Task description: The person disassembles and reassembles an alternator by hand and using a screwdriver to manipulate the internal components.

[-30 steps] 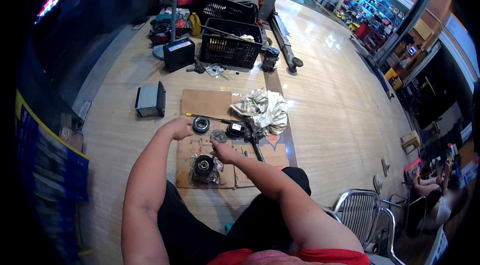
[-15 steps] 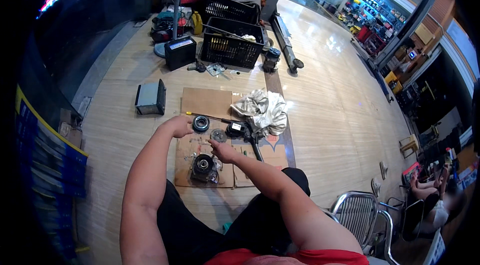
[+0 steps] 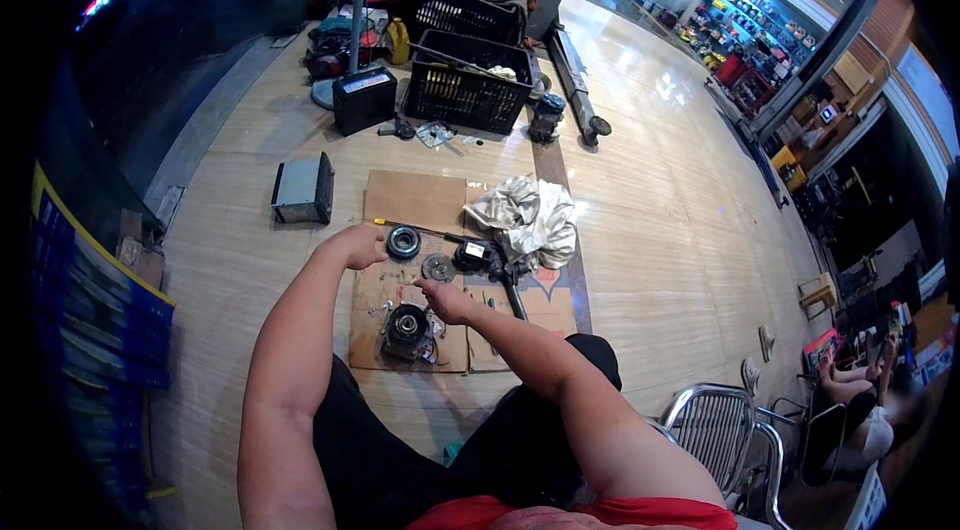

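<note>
My left hand (image 3: 361,247) hovers with its fingers stretched toward a ring-shaped black pulley (image 3: 403,243), holding nothing that I can see. My right hand (image 3: 446,300) points away from me with its fingers apart, close beside a round grey metal disc (image 3: 437,268). Nearer to me, a compressor-like machine part (image 3: 407,327) with a round black face stands on flattened cardboard (image 3: 362,350). A black power tool (image 3: 478,255) with a pale label lies right of the disc. Behind the pulley lies a thin dark rod with a yellow end (image 3: 379,222).
A crumpled whitish cloth (image 3: 540,225) lies on the cardboard's far right. Farther off are a grey box-shaped unit (image 3: 300,192), a black battery (image 3: 364,102), black crates (image 3: 468,85) and a fan (image 3: 357,25). A metal chair (image 3: 710,425) stands at right; beyond it sits another person (image 3: 868,430).
Both hands keep nearly the same places and poses. The view has shifted very slightly; no object has been picked up or put down.
</note>
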Available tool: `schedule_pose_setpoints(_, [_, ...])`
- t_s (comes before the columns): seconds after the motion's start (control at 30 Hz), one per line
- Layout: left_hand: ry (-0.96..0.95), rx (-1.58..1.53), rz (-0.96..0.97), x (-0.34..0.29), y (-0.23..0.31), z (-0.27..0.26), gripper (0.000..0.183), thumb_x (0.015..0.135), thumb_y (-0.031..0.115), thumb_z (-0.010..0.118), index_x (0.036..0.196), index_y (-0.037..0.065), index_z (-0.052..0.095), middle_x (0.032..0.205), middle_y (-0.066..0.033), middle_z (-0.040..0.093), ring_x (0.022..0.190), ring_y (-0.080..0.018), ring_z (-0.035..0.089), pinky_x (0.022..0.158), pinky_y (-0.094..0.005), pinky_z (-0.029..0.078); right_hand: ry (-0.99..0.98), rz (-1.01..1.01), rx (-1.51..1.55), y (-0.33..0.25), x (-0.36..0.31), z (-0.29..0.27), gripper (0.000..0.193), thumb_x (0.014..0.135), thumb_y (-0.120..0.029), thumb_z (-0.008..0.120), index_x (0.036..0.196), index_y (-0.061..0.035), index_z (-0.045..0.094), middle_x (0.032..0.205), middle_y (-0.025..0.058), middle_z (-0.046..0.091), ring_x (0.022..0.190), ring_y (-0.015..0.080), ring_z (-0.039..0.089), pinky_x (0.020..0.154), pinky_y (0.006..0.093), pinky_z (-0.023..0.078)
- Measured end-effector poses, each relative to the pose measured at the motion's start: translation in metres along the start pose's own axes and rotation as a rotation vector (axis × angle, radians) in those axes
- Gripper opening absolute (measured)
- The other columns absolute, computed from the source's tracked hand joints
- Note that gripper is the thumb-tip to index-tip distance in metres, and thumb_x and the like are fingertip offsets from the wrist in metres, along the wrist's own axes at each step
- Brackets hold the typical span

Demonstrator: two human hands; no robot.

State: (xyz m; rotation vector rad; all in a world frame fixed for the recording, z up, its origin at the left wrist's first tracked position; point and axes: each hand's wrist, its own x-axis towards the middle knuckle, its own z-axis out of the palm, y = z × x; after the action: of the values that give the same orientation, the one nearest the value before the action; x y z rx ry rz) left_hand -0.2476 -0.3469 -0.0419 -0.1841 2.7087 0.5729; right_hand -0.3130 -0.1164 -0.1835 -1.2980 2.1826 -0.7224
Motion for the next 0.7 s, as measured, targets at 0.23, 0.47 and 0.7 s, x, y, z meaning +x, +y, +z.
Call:
schedule_pose_setpoints(0.23, [0.008, 0.009, 0.030, 0.000, -0.007, 0.002, 0.053, 0.079, 0.033, 0.063, 0.121, 0.003, 0.053, 0.118, -0.0190, 0.055, 0.111, -0.0316, 0.052, 0.094, -0.0364, 0.041, 0.024, -0.082, -0.029, 0.000, 0.001, 0.004, 0.033, 0.076, 0.000, 0.047, 0.108, -0.0039, 0.057, 0.091, 0.0198, 0.063, 0.089, 0.0345, 0.060, 0.077, 0.0397, 0.048])
schedule_pose_setpoints(0.47, [-0.018, -0.020, 0.018, -0.005, 0.001, -0.004, 0.052, 0.079, 0.031, 0.063, 0.122, 0.003, 0.052, 0.121, -0.0181, 0.054, 0.112, -0.0304, 0.051, 0.095, -0.0358, 0.041, -0.035, -0.050, -0.126, 0.003, 0.002, 0.005, 0.022, 0.078, -0.009, 0.053, 0.098, -0.0015, 0.061, 0.091, 0.0201, 0.063, 0.088, 0.0344, 0.060, 0.076, 0.0390, 0.048])
schedule_pose_setpoints(0.7, [-0.025, -0.016, 0.014, -0.005, 0.001, -0.004, 0.053, 0.080, 0.031, 0.063, 0.122, 0.003, 0.051, 0.122, -0.0175, 0.053, 0.113, -0.0296, 0.050, 0.096, -0.0353, 0.040, 0.008, -0.041, -0.055, -0.010, -0.002, -0.001, 0.036, 0.089, -0.032, 0.049, 0.095, 0.0020, 0.060, 0.089, 0.0234, 0.061, 0.087, 0.0381, 0.059, 0.076, 0.0415, 0.047])
